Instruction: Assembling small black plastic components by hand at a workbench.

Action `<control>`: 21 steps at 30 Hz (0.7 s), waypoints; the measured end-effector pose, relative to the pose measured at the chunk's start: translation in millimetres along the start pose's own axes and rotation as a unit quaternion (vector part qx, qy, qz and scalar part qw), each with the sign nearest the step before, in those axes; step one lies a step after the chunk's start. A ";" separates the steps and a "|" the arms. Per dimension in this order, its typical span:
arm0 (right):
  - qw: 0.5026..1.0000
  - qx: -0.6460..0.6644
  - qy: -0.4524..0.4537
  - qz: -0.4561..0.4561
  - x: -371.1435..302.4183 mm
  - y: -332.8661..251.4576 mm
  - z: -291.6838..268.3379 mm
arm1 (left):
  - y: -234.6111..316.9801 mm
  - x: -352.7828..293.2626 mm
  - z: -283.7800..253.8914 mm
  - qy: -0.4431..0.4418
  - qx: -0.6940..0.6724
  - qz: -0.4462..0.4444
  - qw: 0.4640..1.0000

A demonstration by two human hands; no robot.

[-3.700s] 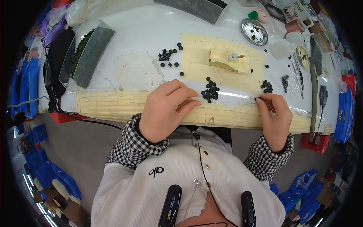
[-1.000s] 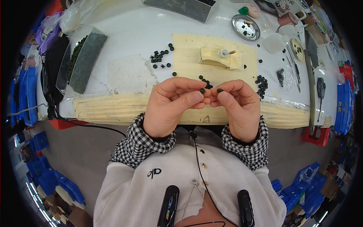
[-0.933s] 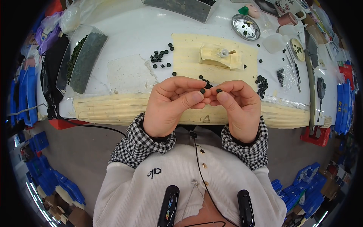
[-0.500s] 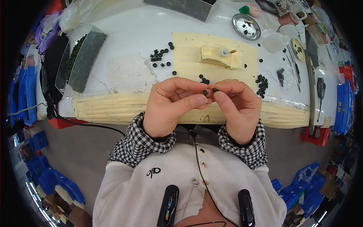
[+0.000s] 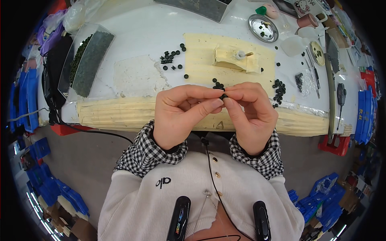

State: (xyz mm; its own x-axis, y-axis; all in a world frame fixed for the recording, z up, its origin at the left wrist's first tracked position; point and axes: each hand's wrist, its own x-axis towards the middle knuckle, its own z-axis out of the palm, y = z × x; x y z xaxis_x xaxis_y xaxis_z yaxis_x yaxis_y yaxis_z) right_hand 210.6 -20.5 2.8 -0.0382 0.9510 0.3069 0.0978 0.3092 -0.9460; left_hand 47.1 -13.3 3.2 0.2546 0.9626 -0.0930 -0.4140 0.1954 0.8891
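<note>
Though half-hidden, dark pieces (image 5: 224, 96) — perhaps two — at fingertips (image 5: 217, 103); sweater lettering (image 5: 163, 182).

A dark piece (image 5: 224, 97) pinched by the left hand (image 5: 177, 114) and right hand (image 5: 255, 118) is mostly hidden, too small to make out. The hands partly screen a pile of dark discs (image 5: 218, 85); the frame's top edge crops a grey tray (image 5: 197, 7).
</note>
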 end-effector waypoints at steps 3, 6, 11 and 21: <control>1.000 0.010 0.008 0.010 -1.1 -1.8 1.7 | 0.8 1.2 3.0 0.025 -0.045 -0.014 0.999; 0.999 0.040 0.009 0.020 -2.0 -2.4 2.4 | -3.6 1.3 0.2 0.013 -0.020 0.019 1.000; 0.999 0.032 -0.002 0.020 -3.0 -0.1 -3.3 | -1.4 3.0 3.2 0.020 -0.004 0.015 1.000; 0.990 0.121 -0.021 0.068 -4.9 3.4 -6.5 | -1.2 8.1 5.6 0.027 -0.088 -0.046 0.995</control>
State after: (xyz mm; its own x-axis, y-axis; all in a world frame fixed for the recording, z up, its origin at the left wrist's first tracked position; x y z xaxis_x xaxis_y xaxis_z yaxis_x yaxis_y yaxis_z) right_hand 217.6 -24.1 -1.2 -0.0836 0.9811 0.1743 -0.1358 0.1620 -0.9774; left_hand 54.5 -6.8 3.9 0.2524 0.9470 -0.1987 -0.5395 0.3082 0.7835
